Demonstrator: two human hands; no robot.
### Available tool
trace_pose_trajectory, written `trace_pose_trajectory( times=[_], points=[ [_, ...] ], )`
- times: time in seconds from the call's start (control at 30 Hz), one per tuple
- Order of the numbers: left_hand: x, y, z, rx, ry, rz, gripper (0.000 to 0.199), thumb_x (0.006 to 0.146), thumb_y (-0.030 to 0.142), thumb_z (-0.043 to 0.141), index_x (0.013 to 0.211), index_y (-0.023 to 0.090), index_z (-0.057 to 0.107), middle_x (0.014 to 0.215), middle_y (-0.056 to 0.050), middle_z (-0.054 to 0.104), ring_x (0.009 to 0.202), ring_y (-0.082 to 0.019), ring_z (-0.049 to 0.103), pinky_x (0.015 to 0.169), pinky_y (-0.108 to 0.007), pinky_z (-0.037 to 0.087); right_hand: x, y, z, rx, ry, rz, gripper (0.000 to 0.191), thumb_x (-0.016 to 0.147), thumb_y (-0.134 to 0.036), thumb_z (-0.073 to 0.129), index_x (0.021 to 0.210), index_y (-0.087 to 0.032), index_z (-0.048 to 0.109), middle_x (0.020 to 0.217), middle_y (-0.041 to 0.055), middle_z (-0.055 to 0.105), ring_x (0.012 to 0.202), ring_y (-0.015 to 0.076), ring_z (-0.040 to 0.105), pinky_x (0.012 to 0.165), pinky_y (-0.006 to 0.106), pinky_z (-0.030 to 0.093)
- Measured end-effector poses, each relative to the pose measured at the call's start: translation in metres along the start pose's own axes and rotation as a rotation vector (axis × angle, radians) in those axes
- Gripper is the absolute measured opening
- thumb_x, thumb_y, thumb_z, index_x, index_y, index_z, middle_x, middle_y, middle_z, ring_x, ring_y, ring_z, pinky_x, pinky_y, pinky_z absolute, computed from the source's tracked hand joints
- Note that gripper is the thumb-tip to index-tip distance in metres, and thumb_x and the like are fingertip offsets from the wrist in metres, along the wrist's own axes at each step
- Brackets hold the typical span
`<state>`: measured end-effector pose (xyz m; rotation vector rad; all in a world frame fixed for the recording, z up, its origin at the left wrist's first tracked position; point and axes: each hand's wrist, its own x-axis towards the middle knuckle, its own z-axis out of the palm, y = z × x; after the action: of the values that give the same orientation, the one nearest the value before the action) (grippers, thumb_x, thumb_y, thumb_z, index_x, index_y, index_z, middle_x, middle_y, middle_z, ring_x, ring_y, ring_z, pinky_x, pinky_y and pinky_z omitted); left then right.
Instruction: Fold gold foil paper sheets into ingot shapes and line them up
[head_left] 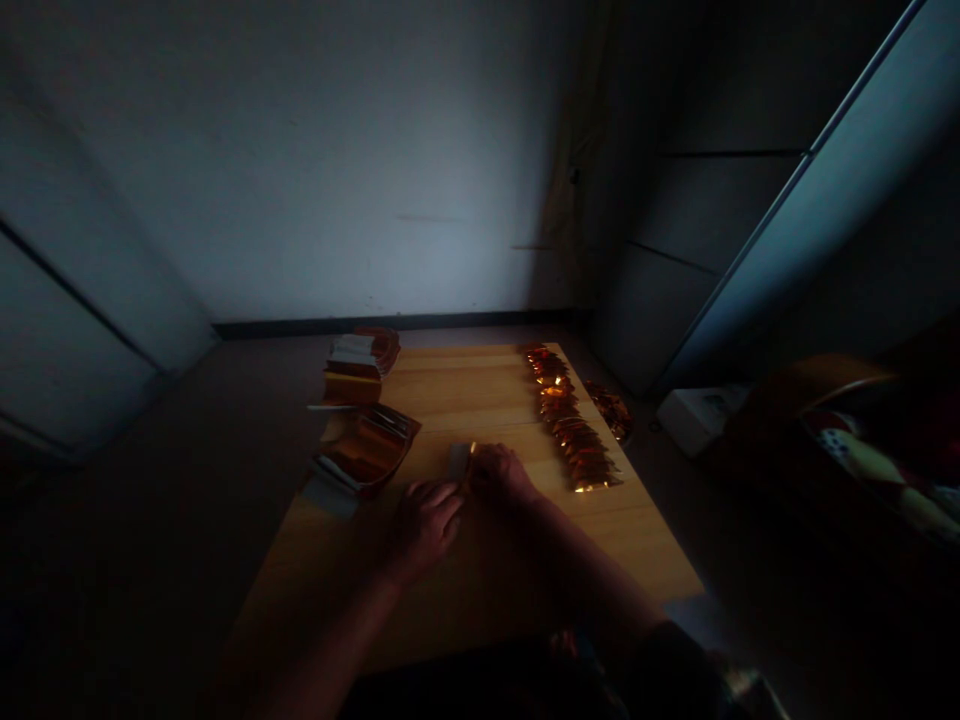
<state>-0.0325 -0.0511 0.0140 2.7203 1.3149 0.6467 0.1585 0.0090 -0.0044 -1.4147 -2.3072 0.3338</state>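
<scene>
Near the middle of the table (465, 390), a small sheet of paper (458, 460), pale with a gold strip at its right edge, lies between my hands. My right hand (501, 476) is closed on the paper's right side, fingers pressed together. At its near edge, my left hand (429, 520) rests with bent fingers; its fingertips seem to press on the paper, though dim light blurs the grip. To the left lie loose stacks of gold-and-white paper sheets (371, 448). A long row of shiny folded gold foil paper pieces (574, 430) runs along the table's right side.
Beyond the table's right edge is a heap of shiny gold pieces (611, 410). A white box (697, 415) stands on the floor farther right, beside a dark rounded basket-like shape (772, 440). A pale wall (375, 200) rises behind the table.
</scene>
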Motion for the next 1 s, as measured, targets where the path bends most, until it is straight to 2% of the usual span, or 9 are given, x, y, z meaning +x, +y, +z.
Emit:
trace_pose_trajectory(
  times=[0.3,0.43,0.53,0.63,0.8,0.9,1.0],
  points=[
    [-0.002,0.003,0.006,0.015,0.037,-0.058,0.023,0.079,0.018,0.056,0.099,0.023,0.065,0.117,-0.005,0.065,0.105,-0.023,0.057,0.090,-0.042,0.041,0.004,0.008,-0.001,0.150,0.064,-0.061,0.008,0.074,-0.009,0.060,0.074,-0.017,0.064,0.078,0.0029,0.063,0.076,0.0151,0.054,0.072,0.024,0.040],
    [-0.001,0.004,0.006,0.028,0.026,-0.064,0.023,0.079,0.018,0.055,0.099,0.023,0.064,0.116,-0.006,0.065,0.102,-0.023,0.058,0.088,-0.042,0.041,0.007,0.012,0.001,0.175,0.056,-0.073,0.009,0.076,-0.010,0.059,0.075,-0.016,0.065,0.078,0.0030,0.064,0.075,0.0144,0.054,0.073,0.024,0.041],
    [0.000,0.005,0.005,0.045,0.012,-0.065,0.024,0.079,0.017,0.054,0.100,0.023,0.064,0.115,-0.006,0.065,0.099,-0.023,0.058,0.086,-0.042,0.042,0.006,0.010,0.001,0.140,0.052,-0.060,0.003,0.076,-0.018,0.063,0.077,-0.016,0.066,0.080,0.0033,0.063,0.074,0.0145,0.053,0.072,0.025,0.040],
    [0.000,0.006,0.004,0.052,-0.003,-0.079,0.024,0.078,0.017,0.055,0.099,0.023,0.064,0.114,-0.006,0.065,0.099,-0.023,0.058,0.086,-0.041,0.042,0.003,0.005,0.000,0.111,0.054,-0.029,0.015,0.072,-0.027,0.071,0.080,-0.016,0.066,0.084,0.0043,0.062,0.075,0.0158,0.051,0.070,0.026,0.039],
    [0.003,0.007,0.005,0.062,0.002,-0.096,0.018,0.081,0.019,0.054,0.095,0.023,0.065,0.111,-0.004,0.066,0.097,-0.022,0.059,0.086,-0.041,0.040,0.003,0.005,-0.004,0.148,0.006,-0.018,0.013,0.069,-0.016,0.070,0.082,-0.017,0.067,0.085,0.0035,0.063,0.078,0.0160,0.053,0.073,0.026,0.039],
    [0.008,0.004,0.005,0.075,0.009,-0.091,0.015,0.084,0.021,0.052,0.089,0.024,0.066,0.107,-0.003,0.068,0.093,-0.020,0.060,0.085,-0.041,0.039,0.004,0.008,-0.005,0.139,0.015,-0.044,0.010,0.074,-0.010,0.064,0.081,-0.017,0.067,0.083,0.0035,0.064,0.081,0.0161,0.055,0.077,0.026,0.039],
    [0.015,-0.004,0.006,0.098,0.037,-0.098,0.016,0.085,0.022,0.050,0.082,0.022,0.066,0.104,-0.003,0.069,0.091,-0.019,0.062,0.088,-0.042,0.038,-0.001,0.005,-0.007,0.080,0.062,-0.061,0.010,0.082,-0.013,0.059,0.084,-0.017,0.068,0.090,0.0048,0.066,0.085,0.0168,0.054,0.080,0.028,0.038]
  ],
)
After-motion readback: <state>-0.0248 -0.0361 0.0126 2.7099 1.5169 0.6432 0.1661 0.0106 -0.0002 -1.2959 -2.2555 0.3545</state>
